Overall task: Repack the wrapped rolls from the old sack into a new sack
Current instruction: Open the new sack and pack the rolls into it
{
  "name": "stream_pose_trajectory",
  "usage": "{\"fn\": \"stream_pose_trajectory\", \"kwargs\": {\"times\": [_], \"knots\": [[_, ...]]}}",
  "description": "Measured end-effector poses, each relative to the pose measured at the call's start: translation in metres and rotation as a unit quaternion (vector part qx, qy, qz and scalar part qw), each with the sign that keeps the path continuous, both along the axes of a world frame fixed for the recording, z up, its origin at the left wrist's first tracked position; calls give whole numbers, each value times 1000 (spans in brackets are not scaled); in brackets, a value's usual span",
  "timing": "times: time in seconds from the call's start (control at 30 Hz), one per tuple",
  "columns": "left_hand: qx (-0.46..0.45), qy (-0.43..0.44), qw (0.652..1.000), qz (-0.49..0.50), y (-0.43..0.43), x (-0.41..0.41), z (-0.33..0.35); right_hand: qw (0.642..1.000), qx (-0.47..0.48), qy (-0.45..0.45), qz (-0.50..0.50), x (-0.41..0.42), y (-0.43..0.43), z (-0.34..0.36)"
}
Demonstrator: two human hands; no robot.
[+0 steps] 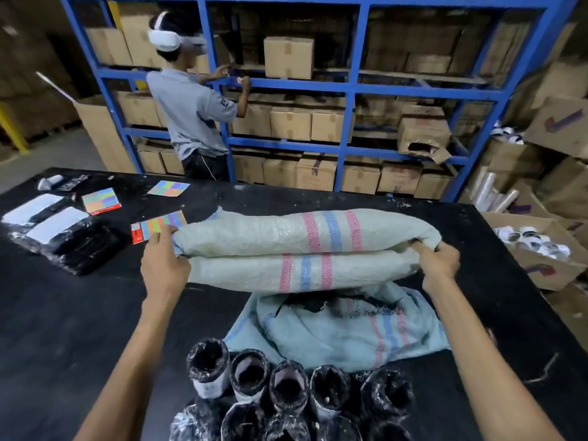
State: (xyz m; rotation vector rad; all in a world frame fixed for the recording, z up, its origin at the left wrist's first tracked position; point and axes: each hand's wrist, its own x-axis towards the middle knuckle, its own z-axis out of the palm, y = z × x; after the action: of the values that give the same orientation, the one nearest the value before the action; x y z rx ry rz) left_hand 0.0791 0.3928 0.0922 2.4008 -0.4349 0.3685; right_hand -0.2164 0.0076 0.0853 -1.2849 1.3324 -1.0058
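Note:
A folded pale green woven sack [302, 246] with pink and blue stripes is held just above the black table [79, 313]. My left hand [164, 265] grips its left end and my right hand [437, 261] grips its right end. Under it lies a worn, torn pale blue sack [346, 332], crumpled flat on the table. Several rolls wrapped in black plastic [286, 396] stand bunched at the table's near edge, their open ends facing up toward me.
Colour swatch cards [159, 226] and black wrapped packs with white labels [60, 233] lie at the table's left. A person in a grey shirt [194, 116] stands at blue shelving [350, 87] full of cardboard boxes. Open boxes [541, 249] crowd the right side.

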Motion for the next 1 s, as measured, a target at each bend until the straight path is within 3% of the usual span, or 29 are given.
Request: {"fn": "stream_pose_trajectory", "kwargs": {"times": [0.1, 0.2, 0.33, 0.47, 0.67, 0.8, 1.0], "knots": [[-66, 31, 997, 22, 8, -2, 1, 998, 17, -46, 43, 42, 31, 14], [-219, 107, 966, 90, 14, -1, 17, 990, 6, -52, 128, 91, 66, 35], [-285, 126, 939, 147, 39, 23, 47, 973, -101, 42, 203, 144, 103, 57], [-247, 95, 947, 181, 89, 58, 78, 950, -178, 99, 235, 193, 129, 73], [-123, 77, 957, 250, 191, 104, 97, 915, -210, 144, 312, 271, 188, 74], [-56, 83, 945, 311, 255, 123, 88, 892, -180, 172, 379, 318, 238, 48], [-33, 155, 926, 342, 300, 132, 25, 849, -128, 262, 440, 356, 287, -13]]}}
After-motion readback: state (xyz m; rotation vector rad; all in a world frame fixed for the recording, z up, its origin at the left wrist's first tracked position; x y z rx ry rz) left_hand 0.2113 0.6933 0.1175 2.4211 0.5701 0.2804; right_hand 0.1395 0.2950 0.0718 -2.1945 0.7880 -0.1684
